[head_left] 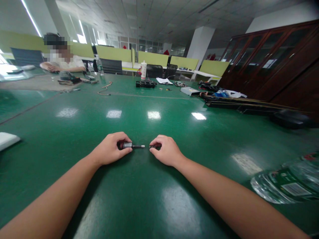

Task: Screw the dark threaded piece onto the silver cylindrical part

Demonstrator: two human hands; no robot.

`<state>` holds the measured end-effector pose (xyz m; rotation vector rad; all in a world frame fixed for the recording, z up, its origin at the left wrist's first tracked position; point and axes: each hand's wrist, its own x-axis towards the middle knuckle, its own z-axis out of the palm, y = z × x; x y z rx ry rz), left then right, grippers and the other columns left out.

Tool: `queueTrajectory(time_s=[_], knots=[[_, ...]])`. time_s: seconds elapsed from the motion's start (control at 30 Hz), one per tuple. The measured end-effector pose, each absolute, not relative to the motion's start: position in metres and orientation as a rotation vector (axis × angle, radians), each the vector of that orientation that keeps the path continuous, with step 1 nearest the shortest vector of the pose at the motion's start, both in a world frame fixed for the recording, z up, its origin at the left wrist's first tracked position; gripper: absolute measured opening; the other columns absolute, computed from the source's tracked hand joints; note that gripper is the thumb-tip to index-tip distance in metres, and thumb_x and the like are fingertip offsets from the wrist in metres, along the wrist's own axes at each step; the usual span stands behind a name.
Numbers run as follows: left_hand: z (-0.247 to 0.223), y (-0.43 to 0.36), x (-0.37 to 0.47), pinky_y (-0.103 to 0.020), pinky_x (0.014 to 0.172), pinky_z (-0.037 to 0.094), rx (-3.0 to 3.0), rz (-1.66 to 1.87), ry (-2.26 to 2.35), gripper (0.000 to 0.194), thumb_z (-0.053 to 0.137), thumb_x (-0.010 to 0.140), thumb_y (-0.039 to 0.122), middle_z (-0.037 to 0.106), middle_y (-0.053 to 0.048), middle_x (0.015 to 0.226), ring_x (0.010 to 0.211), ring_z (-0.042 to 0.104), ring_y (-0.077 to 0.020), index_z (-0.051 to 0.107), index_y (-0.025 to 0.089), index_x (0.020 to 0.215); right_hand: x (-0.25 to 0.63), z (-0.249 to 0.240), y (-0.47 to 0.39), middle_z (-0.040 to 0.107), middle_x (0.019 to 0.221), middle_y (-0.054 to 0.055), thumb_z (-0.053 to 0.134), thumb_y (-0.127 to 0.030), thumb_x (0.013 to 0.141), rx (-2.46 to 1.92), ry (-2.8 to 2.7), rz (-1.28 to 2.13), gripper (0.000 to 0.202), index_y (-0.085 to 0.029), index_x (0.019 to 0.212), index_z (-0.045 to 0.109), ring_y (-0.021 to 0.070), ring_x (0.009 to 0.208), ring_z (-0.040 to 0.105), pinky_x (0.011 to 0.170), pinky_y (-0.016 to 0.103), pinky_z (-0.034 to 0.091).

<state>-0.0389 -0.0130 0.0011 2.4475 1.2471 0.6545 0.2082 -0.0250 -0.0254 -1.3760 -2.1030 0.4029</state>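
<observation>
Between the thumb and fingers of my left hand is a small silver cylinder with a thin shaft, much like a small motor. Its shaft points right, dark along most of its length and bright at the tip. My right hand pinches a small dark part with a notched-looking surface, mostly covered by the fingers. A narrow gap separates the shaft's tip from this part. Both hands are low over the green tabletop.
At right a large clear bottle lies on its side. A white object is at the left edge. Farther back are a black part, a white cup, a metal box and long dark pieces. Another person sits far left.
</observation>
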Motion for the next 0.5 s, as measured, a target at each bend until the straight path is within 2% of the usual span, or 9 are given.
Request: queueTrajectory(time_s=[0.5], knots=[[-0.0006, -0.0129, -0.0407, -0.029, 0.070, 0.046, 2.421, 0.638, 1.206, 0.020, 0.066, 0.079, 0.033, 0.066, -0.004, 0.084, 0.075, 0.061, -0.0186, 0.067, 0.017, 0.091, 0.2057, -0.0269, -0.0247, 0.069, 0.080, 0.002, 0.072, -0.021, 0.075, -1.283, -2.153, 0.424, 0.010, -0.021, 0.084, 0.075, 0.0162, 0.078, 0.060, 0.074, 0.030, 0.043]])
